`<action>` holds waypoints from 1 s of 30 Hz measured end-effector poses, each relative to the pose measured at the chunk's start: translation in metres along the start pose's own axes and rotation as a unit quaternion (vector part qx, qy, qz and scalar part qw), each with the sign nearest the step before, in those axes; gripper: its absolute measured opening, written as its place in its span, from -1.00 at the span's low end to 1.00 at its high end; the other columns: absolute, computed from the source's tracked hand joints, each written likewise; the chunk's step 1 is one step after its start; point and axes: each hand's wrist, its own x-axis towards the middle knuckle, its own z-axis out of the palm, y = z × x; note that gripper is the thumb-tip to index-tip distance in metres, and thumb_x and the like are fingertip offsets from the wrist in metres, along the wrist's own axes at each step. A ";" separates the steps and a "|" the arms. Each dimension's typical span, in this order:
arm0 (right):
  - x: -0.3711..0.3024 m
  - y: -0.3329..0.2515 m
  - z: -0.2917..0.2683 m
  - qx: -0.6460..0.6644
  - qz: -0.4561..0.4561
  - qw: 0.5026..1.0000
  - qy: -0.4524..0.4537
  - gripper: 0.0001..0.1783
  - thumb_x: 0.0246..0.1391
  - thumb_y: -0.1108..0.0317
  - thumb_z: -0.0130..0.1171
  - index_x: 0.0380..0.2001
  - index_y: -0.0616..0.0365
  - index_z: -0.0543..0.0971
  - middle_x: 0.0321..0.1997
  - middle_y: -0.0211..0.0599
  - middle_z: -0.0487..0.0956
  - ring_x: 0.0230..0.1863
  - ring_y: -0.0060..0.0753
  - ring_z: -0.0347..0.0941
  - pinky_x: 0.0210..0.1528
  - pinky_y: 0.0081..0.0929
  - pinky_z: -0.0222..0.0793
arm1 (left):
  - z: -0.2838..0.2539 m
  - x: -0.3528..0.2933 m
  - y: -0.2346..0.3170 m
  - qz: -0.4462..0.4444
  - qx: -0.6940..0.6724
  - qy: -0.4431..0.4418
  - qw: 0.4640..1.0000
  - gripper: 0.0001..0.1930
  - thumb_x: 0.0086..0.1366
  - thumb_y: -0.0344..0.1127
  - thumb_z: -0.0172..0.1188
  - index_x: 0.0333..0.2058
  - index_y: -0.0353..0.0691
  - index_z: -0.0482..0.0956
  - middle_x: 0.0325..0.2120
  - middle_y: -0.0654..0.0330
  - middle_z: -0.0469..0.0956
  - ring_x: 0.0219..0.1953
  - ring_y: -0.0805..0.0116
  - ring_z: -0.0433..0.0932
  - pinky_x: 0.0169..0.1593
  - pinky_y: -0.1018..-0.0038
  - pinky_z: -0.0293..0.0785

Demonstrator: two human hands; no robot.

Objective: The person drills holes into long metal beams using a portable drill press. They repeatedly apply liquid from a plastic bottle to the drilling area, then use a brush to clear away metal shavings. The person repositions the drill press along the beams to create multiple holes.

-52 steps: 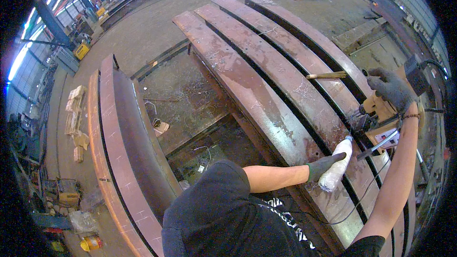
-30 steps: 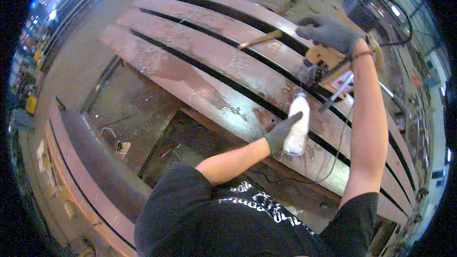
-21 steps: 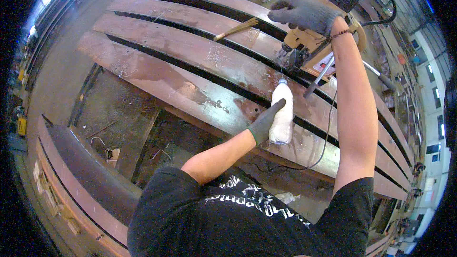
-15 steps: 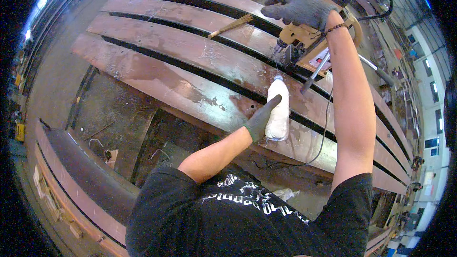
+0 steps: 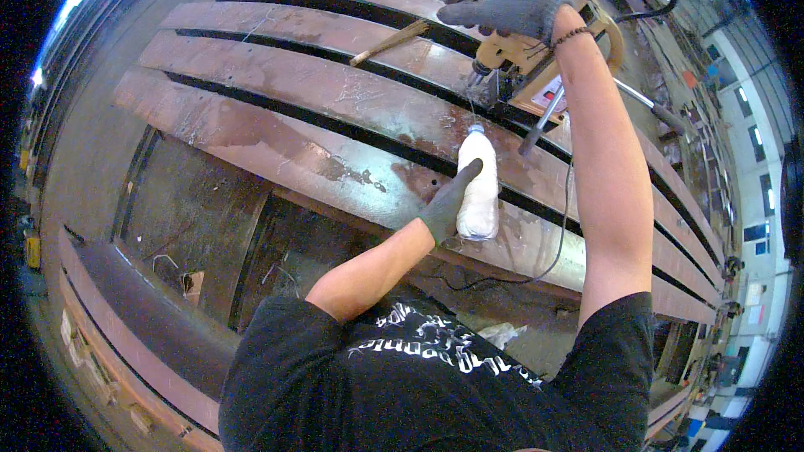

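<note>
My left hand (image 5: 445, 208), in a dark glove, is wrapped round a white bottle (image 5: 480, 192) with its thumb across the side. The bottle tilts over a steel beam (image 5: 335, 136), its bluish cap (image 5: 476, 129) just below the chuck (image 5: 478, 75) of a drilling machine (image 5: 536, 94). A thin line, perhaps liquid or a nozzle, runs between cap and chuck. Above the machine is my gloved right hand (image 5: 507, 10), fingers stretched out to the left. Whether its palm touches the machine I cannot tell.
Several long steel beams lie side by side with dark gaps between them. A straw brush (image 5: 389, 43) rests across the beams. Handle bars (image 5: 543, 121) stick out from the machine, and a black cable (image 5: 559, 238) loops down over the nearest beam. Another curved beam (image 5: 138, 318) lies lower left.
The whole view has shifted slightly, so the beams, machine and hands sit a little farther left. My left hand keeps its hold on the bottle; my right hand stays above the machine.
</note>
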 end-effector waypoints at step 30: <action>0.018 0.010 0.012 -0.043 -0.017 0.999 0.011 -0.19 0.09 -0.41 0.13 0.01 0.13 0.70 0.00 0.01 0.71 0.02 0.04 0.62 0.14 -0.14 0.47 | -0.020 0.013 0.003 -0.036 -0.014 -0.001 0.999 -0.44 0.40 0.20 0.23 0.10 -0.15 0.50 -0.26 0.16 0.64 -0.29 0.25 0.67 -0.21 0.28 0.69</action>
